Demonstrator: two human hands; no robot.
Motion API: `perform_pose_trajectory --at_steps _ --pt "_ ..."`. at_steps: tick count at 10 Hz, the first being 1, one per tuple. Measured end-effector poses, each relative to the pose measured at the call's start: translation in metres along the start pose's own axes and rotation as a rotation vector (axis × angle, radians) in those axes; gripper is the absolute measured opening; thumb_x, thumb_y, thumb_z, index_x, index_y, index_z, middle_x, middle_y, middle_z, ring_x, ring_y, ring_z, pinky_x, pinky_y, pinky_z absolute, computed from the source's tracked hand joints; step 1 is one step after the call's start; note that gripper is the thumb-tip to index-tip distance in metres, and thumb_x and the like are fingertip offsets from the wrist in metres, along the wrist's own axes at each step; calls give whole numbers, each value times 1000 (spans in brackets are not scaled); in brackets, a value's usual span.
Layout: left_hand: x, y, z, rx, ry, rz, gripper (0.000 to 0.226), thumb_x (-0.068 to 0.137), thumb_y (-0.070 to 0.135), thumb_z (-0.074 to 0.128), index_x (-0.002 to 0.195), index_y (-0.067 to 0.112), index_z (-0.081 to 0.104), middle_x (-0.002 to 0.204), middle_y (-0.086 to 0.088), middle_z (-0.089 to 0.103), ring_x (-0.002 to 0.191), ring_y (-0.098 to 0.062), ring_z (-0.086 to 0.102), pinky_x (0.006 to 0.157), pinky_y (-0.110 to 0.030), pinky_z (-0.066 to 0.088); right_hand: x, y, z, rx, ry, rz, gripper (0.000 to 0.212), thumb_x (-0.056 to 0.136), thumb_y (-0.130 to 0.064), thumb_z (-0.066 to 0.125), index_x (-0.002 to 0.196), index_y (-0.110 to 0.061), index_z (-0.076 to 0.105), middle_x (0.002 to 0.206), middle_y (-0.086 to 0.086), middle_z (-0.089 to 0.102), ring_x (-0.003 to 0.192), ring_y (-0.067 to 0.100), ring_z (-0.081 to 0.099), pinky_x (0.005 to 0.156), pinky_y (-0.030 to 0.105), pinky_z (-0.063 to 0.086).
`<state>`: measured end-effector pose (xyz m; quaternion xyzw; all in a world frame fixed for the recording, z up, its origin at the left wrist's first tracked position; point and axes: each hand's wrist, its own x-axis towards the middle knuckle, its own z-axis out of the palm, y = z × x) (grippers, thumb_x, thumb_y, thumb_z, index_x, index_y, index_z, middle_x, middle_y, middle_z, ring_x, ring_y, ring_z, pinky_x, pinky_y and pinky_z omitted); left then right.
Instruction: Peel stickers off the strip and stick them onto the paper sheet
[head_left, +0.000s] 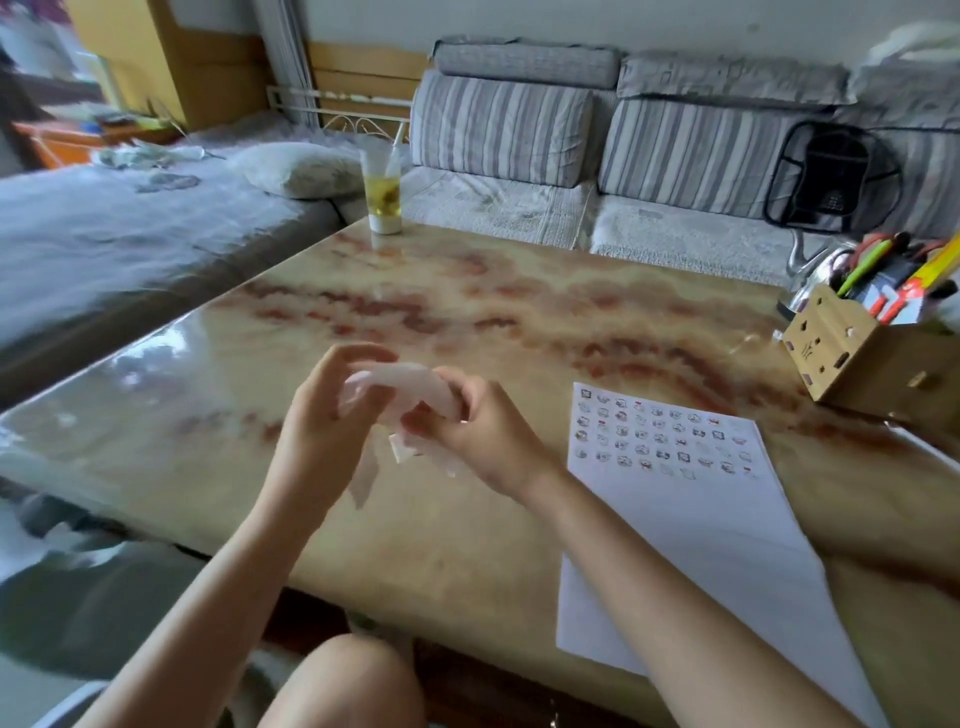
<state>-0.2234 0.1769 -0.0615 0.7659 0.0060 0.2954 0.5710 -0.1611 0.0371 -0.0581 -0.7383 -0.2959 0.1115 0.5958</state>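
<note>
Nearest, at the bottom edge, a bare knee (343, 680), just below the near rim of the glossy marbled surface (519, 312). Right of it, flat on the surface, the white paper sheet (717, 509), crossed at its near part by the right forearm (675, 623). Left of the sheet and raised above the surface, the left hand (322, 415) and right hand (483, 436), close together, sharing the sticker strip (395, 387): pale, translucent, blurred, arched from one to the other. Left fingers (358, 356) curled round the strip's left end; right fingers (452, 387) bent and pinching its right part; below both hands, a loose tail of the same strip hanging toward the surface. Cannot tell through the blur about any sticker lifted from it. On the far end of the sheet, rows of small stickers (660, 434) already stuck down; blank white nearer in. Farther right, at the edge of the surface, a cardboard pen holder (852, 358) crammed with pens (872, 270) and markers. At the far left corner of the surface, a tall cup (383, 192) of yellowish drink with a straw. Beyond, a sofa (519, 208) with grey striped cushions (501, 127) and a black mesh back support (831, 176) at its right; at left, a bed (130, 234) with a pale pillow (296, 169).
</note>
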Motion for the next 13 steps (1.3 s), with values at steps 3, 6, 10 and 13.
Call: perform_pose_trajectory --at_steps 3,6,10,13 --pt "-99 -6 -145 221 257 -107 31 86 16 67 83 47 61 87 23 68 79 8 61 68 -7 46 3 -19 189 82 -226 105 24 80 3 64 85 -21 63 90 6 65 86 20 62 84 35 54" --pt "-220 -88 -186 418 549 -390 43 81 -10 63 75 32 60 76 36 62 69 16 57 59 -2 38 -65 56 306 -161 -528 109 32 82 6 56 112 -2 60 116 17 58 106 27 56 89 24 44" --pt "-248 -152 -169 442 249 -663 31 81 -2 59 86 29 62 96 5 64 91 -19 61 71 -22 44 -76 66 271 -482 -892 333 54 91 -9 54 143 -12 40 153 12 31 137 27 36 109 32 33" --pt "-237 -173 -167 824 -220 -647 56 74 29 76 126 35 55 144 4 43 135 -23 31 111 -39 28 -65 41 240 -608 -725 249 32 93 -15 50 124 -16 61 125 7 63 114 24 58 98 37 47"
